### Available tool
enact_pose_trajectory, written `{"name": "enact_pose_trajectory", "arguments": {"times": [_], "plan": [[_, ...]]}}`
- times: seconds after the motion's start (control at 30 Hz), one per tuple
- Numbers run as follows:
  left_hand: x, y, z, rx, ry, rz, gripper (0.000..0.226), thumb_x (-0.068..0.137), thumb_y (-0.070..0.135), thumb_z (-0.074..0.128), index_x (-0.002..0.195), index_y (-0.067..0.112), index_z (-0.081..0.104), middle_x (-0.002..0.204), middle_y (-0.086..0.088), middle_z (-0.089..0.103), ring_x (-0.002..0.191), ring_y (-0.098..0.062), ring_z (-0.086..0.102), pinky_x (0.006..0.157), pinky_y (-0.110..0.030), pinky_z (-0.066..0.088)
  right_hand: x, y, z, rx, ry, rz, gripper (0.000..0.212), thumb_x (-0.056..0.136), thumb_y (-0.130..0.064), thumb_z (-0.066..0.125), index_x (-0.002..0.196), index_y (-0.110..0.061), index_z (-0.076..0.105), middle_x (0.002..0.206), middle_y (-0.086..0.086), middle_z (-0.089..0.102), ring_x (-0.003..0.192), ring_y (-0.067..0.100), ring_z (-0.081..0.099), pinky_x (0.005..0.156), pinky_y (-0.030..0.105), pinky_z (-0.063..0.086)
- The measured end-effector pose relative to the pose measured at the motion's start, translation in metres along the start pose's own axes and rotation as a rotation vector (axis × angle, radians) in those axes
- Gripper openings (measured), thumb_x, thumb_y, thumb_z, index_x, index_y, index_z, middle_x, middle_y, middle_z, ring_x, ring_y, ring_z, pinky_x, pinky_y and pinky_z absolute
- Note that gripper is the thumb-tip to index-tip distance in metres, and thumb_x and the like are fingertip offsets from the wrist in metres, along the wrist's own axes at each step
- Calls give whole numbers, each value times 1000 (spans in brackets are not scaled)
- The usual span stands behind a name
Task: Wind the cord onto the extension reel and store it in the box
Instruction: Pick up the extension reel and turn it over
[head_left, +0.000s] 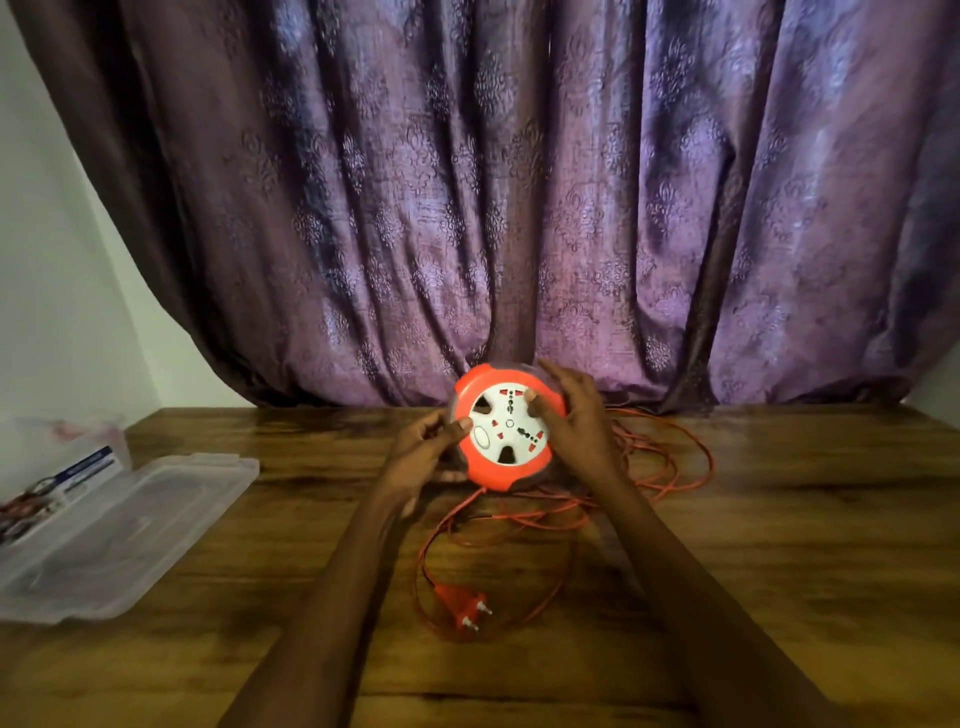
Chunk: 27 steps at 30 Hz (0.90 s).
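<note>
An orange extension reel (506, 431) with a white socket face is held up, tilted toward me, above the far middle of the wooden table (779, 519). My left hand (426, 452) grips its left rim, thumb on the white face. My right hand (571, 415) holds the right rim with the thumb pressed on the face. The thin orange cord (670, 467) lies loose in tangled loops on the table to the right and below the reel. Its orange two-pin plug (465, 605) rests on the table between my forearms.
A clear plastic box (67, 457) with printed packaging inside stands at the left edge, its clear lid (130, 530) lying flat beside it. A purple patterned curtain (519, 208) hangs behind the table's far edge.
</note>
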<state>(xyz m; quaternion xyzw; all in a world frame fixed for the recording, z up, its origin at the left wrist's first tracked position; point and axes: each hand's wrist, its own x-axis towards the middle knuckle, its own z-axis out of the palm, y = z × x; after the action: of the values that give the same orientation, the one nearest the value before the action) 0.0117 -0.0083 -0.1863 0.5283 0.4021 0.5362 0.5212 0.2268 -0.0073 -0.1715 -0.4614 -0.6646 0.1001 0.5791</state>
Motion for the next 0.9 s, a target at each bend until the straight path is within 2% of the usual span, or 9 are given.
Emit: {"name": "enact_pose_trajectory", "arguments": {"times": [0.07, 0.17, 0.27, 0.47, 0.53, 0.63, 0.8, 0.87, 0.9], "plan": [[0, 3, -3, -40, 57, 20, 21, 88, 25, 72, 108, 20, 73, 94, -1, 77, 67, -11, 70, 53, -29, 57, -6, 0, -3, -351, -59, -278, 43, 93, -35, 63, 136, -31, 58, 132, 1, 53, 119, 21, 52, 100, 38, 43], [-3, 10, -7, -84, 107, 49, 28, 87, 25, 73, 115, 23, 72, 94, -1, 77, 68, -9, 70, 55, -29, 56, -12, -9, 0, -656, -191, -452, 43, 90, -45, 55, 134, -44, 55, 132, -4, 52, 113, 22, 51, 88, 42, 45], [-7, 11, -7, -90, 99, 66, 29, 87, 22, 72, 116, 24, 71, 90, 1, 77, 65, -8, 69, 52, -25, 54, -16, -20, 8, -830, -232, -468, 50, 89, -48, 54, 138, -47, 49, 132, -1, 56, 111, 26, 53, 84, 42, 43], [-9, 12, 10, -68, 53, 118, 38, 88, 18, 72, 126, 22, 67, 92, 1, 77, 64, -6, 67, 50, -23, 54, -16, -27, 19, -966, -87, -381, 62, 81, -51, 60, 140, -47, 42, 108, 0, 69, 99, 28, 59, 81, 41, 39], [-7, 10, 15, -65, 58, 139, 42, 87, 16, 73, 129, 19, 66, 99, -6, 76, 70, -13, 66, 56, -27, 56, -17, -31, 22, -895, -4, -271, 61, 76, -59, 63, 133, -43, 49, 90, 6, 74, 89, 30, 65, 75, 39, 43], [-5, 6, 18, -58, 54, 169, 41, 86, 11, 74, 126, 16, 67, 80, -8, 68, 67, -20, 56, 61, -33, 53, -21, -34, 28, -758, 60, -35, 62, 66, -67, 68, 120, -42, 48, 77, 10, 73, 72, 34, 69, 59, 34, 40], [-5, -6, 25, -119, 24, 138, 42, 84, 11, 75, 125, 15, 67, 79, -14, 57, 43, -10, 38, 42, -19, 35, -15, -33, 26, -278, 2, 484, 64, 65, -73, 67, 108, -26, 58, 101, 11, 74, 94, 30, 69, 83, 41, 52], [-5, -7, 32, -139, 27, 143, 49, 84, 10, 75, 131, 17, 64, 80, -13, 54, 46, -11, 37, 45, -21, 35, -10, -37, 22, 184, 25, 680, 57, 71, -63, 73, 96, -12, 69, 79, 13, 76, 58, 23, 67, 59, 37, 55], [-5, -7, 35, -128, 28, 156, 50, 84, 11, 76, 132, 19, 63, 82, -13, 55, 51, -12, 40, 48, -24, 39, -9, -37, 21, 355, 31, 763, 55, 74, -59, 75, 92, -7, 71, 69, 14, 74, 40, 18, 56, 45, 28, 47]]}}
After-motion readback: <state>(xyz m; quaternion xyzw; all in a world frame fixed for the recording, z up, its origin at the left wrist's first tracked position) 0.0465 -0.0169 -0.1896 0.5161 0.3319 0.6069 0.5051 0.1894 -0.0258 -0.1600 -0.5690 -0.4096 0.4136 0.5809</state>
